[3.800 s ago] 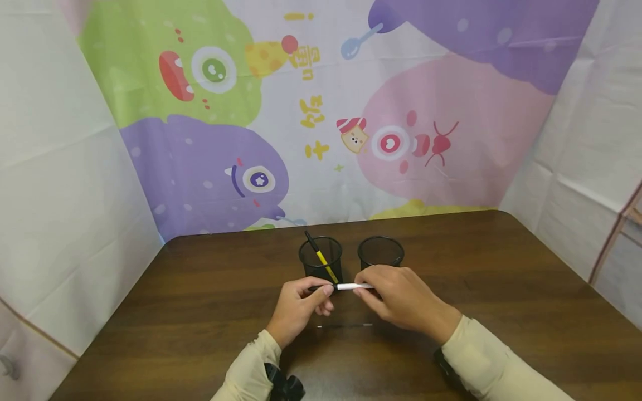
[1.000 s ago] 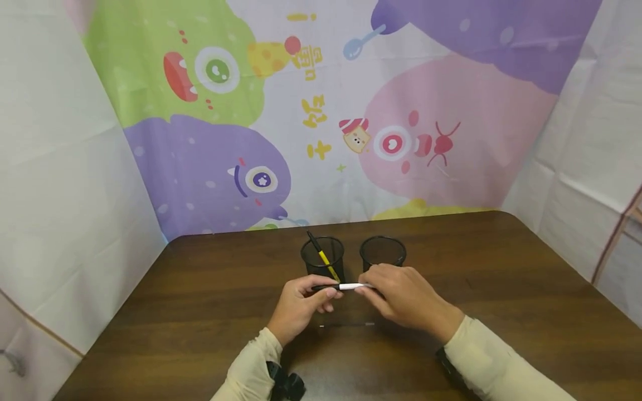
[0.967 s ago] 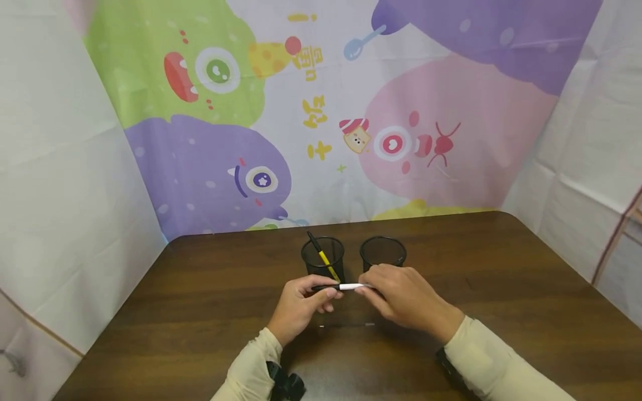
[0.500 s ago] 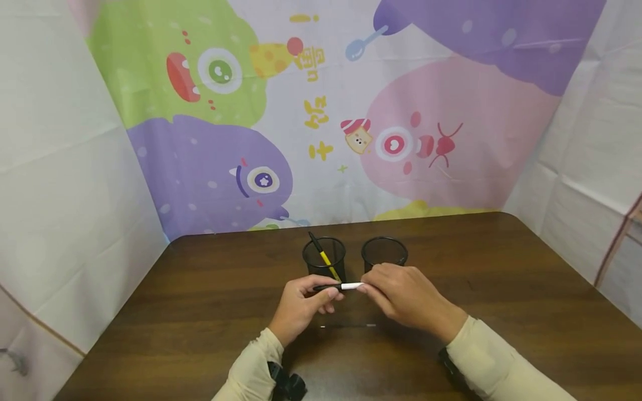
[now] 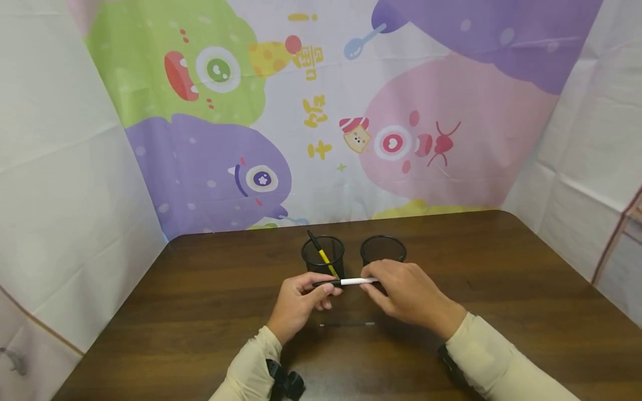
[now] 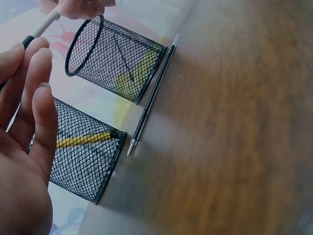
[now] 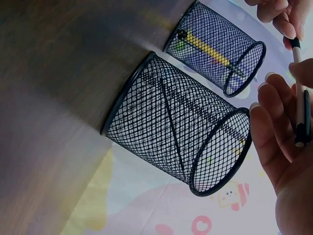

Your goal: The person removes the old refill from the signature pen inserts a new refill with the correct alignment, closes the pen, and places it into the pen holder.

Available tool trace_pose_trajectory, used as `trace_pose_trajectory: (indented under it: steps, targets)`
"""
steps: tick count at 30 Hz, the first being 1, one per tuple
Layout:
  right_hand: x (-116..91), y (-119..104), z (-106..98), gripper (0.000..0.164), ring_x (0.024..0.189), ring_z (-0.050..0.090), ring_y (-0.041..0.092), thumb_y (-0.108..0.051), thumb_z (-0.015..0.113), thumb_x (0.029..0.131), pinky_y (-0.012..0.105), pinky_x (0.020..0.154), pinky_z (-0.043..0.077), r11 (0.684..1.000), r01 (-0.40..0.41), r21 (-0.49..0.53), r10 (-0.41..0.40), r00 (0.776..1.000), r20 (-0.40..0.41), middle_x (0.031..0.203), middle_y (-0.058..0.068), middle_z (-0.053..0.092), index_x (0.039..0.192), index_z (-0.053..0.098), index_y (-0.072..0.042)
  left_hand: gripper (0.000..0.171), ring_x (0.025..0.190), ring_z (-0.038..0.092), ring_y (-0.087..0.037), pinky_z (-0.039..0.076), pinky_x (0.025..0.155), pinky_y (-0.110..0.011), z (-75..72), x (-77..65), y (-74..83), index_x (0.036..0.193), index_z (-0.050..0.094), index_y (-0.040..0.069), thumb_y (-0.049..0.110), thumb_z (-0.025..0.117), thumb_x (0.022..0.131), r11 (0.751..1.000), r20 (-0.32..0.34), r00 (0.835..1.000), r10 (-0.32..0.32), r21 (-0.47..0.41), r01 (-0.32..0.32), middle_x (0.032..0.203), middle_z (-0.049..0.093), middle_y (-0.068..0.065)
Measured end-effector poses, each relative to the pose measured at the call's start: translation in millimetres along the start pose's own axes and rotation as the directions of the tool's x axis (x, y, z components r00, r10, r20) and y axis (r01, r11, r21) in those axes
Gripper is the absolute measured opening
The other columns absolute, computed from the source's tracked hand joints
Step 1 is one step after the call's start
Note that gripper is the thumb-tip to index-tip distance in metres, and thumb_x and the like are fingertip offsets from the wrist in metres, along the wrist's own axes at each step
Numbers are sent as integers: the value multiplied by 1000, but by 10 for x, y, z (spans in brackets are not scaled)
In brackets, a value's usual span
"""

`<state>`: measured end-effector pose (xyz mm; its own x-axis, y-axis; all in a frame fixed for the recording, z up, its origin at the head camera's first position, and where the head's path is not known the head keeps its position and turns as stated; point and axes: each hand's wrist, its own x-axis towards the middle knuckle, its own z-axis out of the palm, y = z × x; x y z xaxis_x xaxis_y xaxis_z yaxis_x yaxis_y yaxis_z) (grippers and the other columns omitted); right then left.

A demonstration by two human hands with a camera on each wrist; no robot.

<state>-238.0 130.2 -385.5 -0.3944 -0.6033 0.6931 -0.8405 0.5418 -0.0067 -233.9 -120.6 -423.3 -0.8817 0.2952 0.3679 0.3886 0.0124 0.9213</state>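
Note:
Both hands hold a pen (image 5: 353, 282) with a white barrel and black grip, level above the table. My left hand (image 5: 296, 303) pinches the black grip between thumb and fingers. At the white end, my right hand (image 5: 408, 292) has the pen between thumb and fingers; its clip and black end show in the right wrist view. Below the hands, a thin dark pen refill (image 5: 347, 324) with a metal tip lies on the table (image 5: 200, 312); the left wrist view shows this refill (image 6: 154, 93) in front of the mesh holders.
Two black mesh pen holders stand just behind the hands. In the left holder (image 5: 306, 262) leans a yellow-and-black pen (image 5: 323, 255). The right holder (image 7: 146, 107) contains a thin dark stick (image 7: 171, 122). A cartoon-printed cloth (image 5: 321, 184) hangs behind the table.
Both hands and the pen have risen slightly. My right fingers have shifted along the barrel, so more of its white end shows than half a second ago. The refill and holders stay put.

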Motion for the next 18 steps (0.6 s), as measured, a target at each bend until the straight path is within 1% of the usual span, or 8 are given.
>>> trace_pose_trajectory:
  steps: [3, 9, 18]
  targets:
    - [6, 6, 0, 14, 65, 50, 4, -16, 76, 88, 25, 53, 47, 1000, 15, -8, -15, 1000, -12, 81, -6, 62, 96, 65, -12, 21, 64, 67, -15, 57, 62, -28, -8, 9, -5, 112, 72, -1, 13, 68, 97, 1000, 7, 1000, 8, 1, -8, 93, 75, -17]
    - [25, 13, -5, 6, 64, 49, 4, -18, 70, 94, 24, 52, 47, 999, 44, -8, -44, 999, -23, 80, -7, 59, 95, 67, -12, 20, 62, 66, -15, 57, 60, -28, -12, 25, 0, 112, 71, -2, 11, 67, 97, 1000, 13, 1000, 21, -14, -21, 93, 75, -18]
    - [19, 9, -10, 11, 63, 45, 4, -21, 63, 98, 22, 51, 43, 999, 41, -17, -41, 999, 2, 77, -9, 54, 92, 67, -13, 22, 62, 67, -15, 57, 61, -28, -11, 14, 3, 114, 71, -2, 11, 67, 97, 1000, 24, 1000, 15, -22, -15, 94, 74, -19]
